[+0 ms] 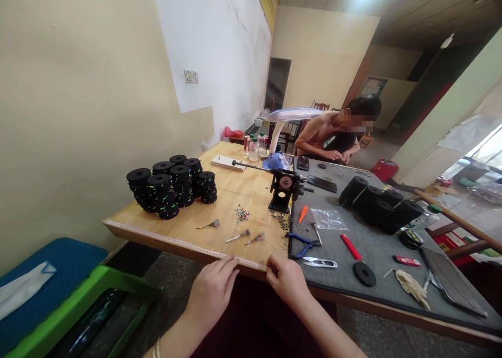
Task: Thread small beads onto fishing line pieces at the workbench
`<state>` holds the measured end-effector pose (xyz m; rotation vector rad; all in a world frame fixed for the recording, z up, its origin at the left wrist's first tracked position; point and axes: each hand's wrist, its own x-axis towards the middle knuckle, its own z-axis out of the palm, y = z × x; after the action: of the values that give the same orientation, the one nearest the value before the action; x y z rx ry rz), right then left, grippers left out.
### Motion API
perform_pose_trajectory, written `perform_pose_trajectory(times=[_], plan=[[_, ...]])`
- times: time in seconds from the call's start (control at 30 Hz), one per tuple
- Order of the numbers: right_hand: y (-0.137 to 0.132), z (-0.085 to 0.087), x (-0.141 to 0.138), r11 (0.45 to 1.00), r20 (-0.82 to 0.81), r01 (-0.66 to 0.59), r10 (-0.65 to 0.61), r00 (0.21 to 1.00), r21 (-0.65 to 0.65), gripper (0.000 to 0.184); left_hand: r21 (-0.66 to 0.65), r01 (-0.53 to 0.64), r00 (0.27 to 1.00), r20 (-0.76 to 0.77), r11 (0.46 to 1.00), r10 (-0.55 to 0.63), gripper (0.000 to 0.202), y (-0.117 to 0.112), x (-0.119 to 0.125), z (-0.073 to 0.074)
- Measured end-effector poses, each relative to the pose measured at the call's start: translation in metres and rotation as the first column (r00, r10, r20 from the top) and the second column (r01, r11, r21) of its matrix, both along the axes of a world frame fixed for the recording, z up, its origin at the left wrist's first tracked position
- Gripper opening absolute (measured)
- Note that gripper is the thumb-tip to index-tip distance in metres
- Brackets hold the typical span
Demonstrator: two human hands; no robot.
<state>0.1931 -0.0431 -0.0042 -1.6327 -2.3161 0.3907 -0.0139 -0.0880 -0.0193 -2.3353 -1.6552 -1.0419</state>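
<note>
My left hand (214,287) rests at the front edge of the wooden table (235,191), fingers stretched forward and close together over the measuring tape along the edge; it holds nothing I can see. My right hand (286,279) sits beside it with the fingers curled in a pinch at the edge; what it grips is too small to make out. Just beyond the hands lie small feathered lures (237,237) and a little heap of coloured beads (242,213).
Stacks of black spools (170,186) stand at the left. A black winding device (285,188) and a desk lamp (292,115) are mid-table. The grey mat (376,251) carries blue pliers (300,240), snips (319,263), a red-handled tool (356,258) and black rolls (378,201). Another person (337,136) works at the far end.
</note>
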Motion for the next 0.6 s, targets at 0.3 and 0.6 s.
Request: perform_pose_trajectory(times=[0.3,0.6], plan=[[-0.027,0.021,0.011,0.987,-0.423,-0.146,0.104,0.900,-0.069,0.013,-0.337,0.414,0.840,0.499,0.846,-0.212,0.019,-0.002,0.052,0.030],[-0.044,0.029,0.039,0.937,-0.657,-0.273,0.065,0.751,-0.219,0.023,-0.490,0.551,0.674,0.739,0.675,-0.014,0.022,-0.005,0.063,0.043]])
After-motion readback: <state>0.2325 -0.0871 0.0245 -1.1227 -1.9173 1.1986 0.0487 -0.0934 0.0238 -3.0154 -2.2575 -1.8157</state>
